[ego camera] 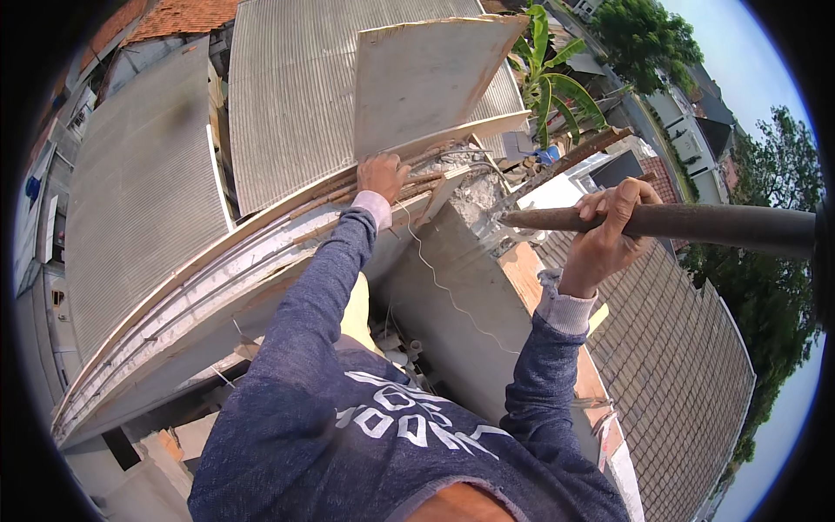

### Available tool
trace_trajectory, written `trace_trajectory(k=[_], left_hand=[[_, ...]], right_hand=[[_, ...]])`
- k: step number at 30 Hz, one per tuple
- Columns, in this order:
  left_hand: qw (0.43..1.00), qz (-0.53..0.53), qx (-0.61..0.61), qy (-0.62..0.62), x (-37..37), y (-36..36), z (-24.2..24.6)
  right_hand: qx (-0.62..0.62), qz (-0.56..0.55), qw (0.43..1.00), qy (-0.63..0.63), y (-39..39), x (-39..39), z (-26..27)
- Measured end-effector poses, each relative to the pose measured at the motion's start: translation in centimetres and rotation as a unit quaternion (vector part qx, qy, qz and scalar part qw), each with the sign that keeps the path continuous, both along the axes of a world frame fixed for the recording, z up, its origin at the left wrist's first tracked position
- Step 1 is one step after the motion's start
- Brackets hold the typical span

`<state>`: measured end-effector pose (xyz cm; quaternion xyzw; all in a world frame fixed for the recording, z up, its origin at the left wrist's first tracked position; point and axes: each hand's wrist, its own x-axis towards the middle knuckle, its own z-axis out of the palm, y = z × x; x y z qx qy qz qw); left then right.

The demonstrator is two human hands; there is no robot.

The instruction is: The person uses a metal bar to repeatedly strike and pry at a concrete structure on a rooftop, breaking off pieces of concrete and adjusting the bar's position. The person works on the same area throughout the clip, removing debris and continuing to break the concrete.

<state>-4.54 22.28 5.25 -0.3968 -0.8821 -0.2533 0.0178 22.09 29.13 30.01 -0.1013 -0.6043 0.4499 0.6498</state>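
Note:
My right hand [610, 228] is closed around a long dark pole [724, 225], whose tapered end points left over the broken concrete corner. With its fingers curled, my left hand [380, 176] rests at the edge of the wooden formwork [261, 225], over rusty reinforcing bars [427, 177]; whether it grips a bar or the board edge is hidden. A large grey panel [430, 81] stands upright just beyond my left hand. Below that hand, a thin wire [436, 277] hangs in a curve across the grey wall [450, 280]. Rough concrete [479, 196] lies between my hands.
Corrugated roofs [143, 163] lie beyond the formwork, at a lower level. A tiled roof [672, 365] slopes away at the right. A rusty steel bar [574, 156] juts up past the corner. Beneath me is a deep gap with pipes [404, 349] in it.

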Motion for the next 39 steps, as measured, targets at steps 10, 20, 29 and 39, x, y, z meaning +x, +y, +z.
trace_trajectory(k=[10, 20, 29, 39], left_hand=[[0.988, -0.098, -0.102, -0.065, -3.9, 3.7, -0.6], [0.990, -0.077, -0.111, -0.049, -2.5, 3.3, 0.8], [0.992, -0.081, -0.085, -0.052, -2.5, 3.6, 0.7], [0.984, -0.087, -0.133, -0.084, -2.6, 3.5, 1.8]], right_hand=[[0.040, -0.041, 0.997, -0.052, 5.5, -10.2, -0.5], [0.016, -0.091, 0.996, -0.009, 12.3, -15.9, -6.9], [-0.018, -0.066, 0.997, -0.034, 16.9, -19.5, -8.3], [0.054, -0.109, 0.989, -0.087, 20.5, -23.4, -10.3]])
